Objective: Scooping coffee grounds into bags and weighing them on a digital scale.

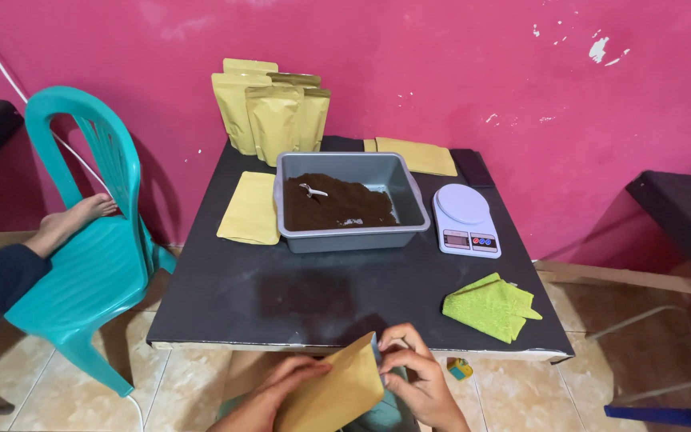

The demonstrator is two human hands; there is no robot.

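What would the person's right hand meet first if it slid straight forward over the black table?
Probably the grey tub of dark powder. The right hand, holding a yellow pouch, points roughly that way, though depth is unclear.

Bare hands (361, 384), no rings, no sleeves vis.

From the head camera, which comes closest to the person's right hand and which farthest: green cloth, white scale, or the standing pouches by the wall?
From the right hand:
1. Green cloth, just right on the table.
2. White scale, farther back right.
3. Standing pouches, far left by the wall.
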